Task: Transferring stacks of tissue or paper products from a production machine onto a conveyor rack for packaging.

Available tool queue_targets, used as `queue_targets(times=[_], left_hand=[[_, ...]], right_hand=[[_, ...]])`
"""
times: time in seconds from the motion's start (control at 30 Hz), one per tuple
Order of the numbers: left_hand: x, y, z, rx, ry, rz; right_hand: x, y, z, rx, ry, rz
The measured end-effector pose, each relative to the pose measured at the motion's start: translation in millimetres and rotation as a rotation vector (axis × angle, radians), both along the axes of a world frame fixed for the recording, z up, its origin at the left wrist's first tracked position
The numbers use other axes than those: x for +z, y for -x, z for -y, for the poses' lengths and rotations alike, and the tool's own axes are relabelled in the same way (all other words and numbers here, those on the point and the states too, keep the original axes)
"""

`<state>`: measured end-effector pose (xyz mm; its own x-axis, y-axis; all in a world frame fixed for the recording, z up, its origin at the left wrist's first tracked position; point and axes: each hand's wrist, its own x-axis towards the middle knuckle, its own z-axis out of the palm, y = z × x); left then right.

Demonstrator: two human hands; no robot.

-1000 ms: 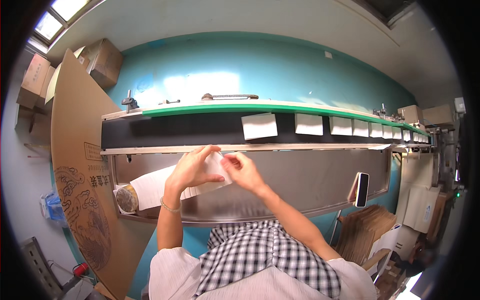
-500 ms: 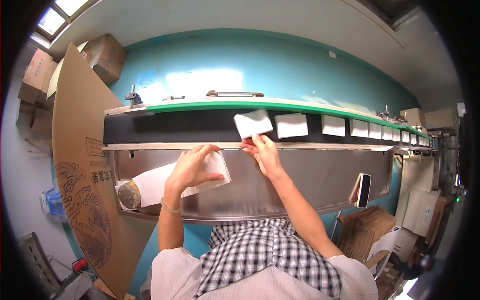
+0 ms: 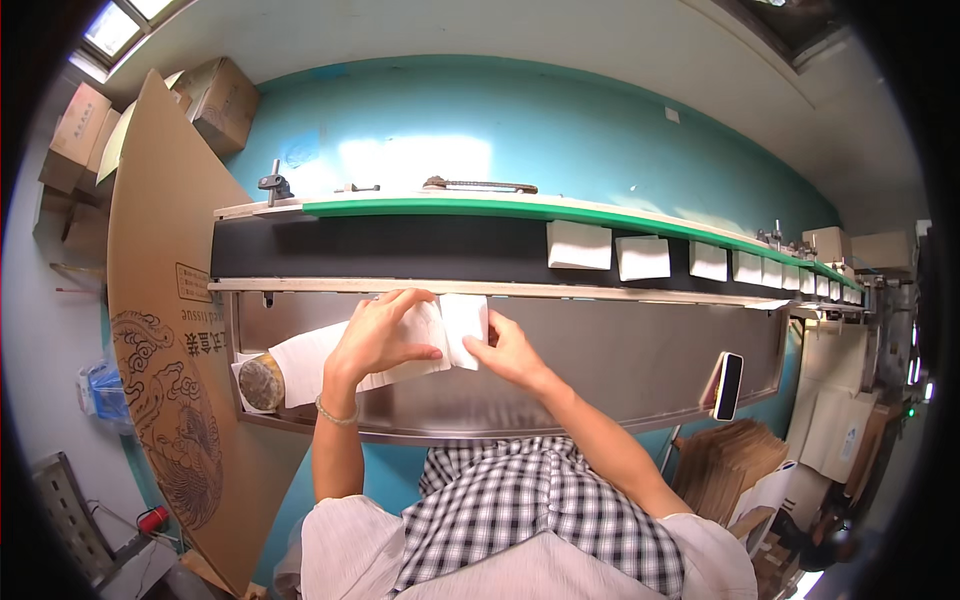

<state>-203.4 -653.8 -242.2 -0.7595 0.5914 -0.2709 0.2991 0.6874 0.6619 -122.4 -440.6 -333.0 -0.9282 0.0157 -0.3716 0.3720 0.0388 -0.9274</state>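
1. Right hand (image 3: 508, 352): thumb and fingers pinching a folded white sheet (image 3: 464, 326) at the right end of the white stack (image 3: 312, 356).
2. Left hand (image 3: 378, 335): spread wide across that stack.
3. Stack: slanting on the metal tray (image 3: 600, 350) (round-ended block (image 3: 262, 382) at its left end).
4. Beyond: black belt (image 3: 400, 247), spaced white pieces (image 3: 579, 246) on it.

White stack (image 3: 310, 360) (partly) behind left hand (image 3: 378, 338)

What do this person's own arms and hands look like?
The left hand and right hand are bare, without gloves. Loose, pale sleeves end near the elbows, leaving the forearms uncovered. A thin, light-coloured bracelet circles the left wrist.
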Motion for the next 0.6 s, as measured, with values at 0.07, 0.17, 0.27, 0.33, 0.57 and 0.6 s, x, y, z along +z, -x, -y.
queue_targets(times=[0.07,0.17,0.27,0.33,0.57,0.6], left_hand=[[1.1,-0.6,-0.8,-0.002,-0.01,0.003],[2.9,-1.9,-0.2,0.013,-0.023,-0.006],[-1.9,1.9,-1.3,0.009,-0.025,0.053],[-0.1,1.4,-3.2,0.013,-0.018,0.055],[7.7,-7.9,10.0,0.045,0.043,-0.075],[7.0,-7.7,14.1,0.042,0.047,-0.06]], right_hand=[[-1.4,5.4,-11.9,-0.066,0.137,0.033],[-2.5,36.2,-27.6,-0.426,0.445,0.097],[3.5,27.8,-18.1,-0.263,0.363,0.213],[5.2,12.9,8.5,-0.002,0.083,-0.082],[13.3,18.3,25.9,-0.033,0.26,0.2],[9.4,14.7,21.8,-0.026,0.253,0.197]])
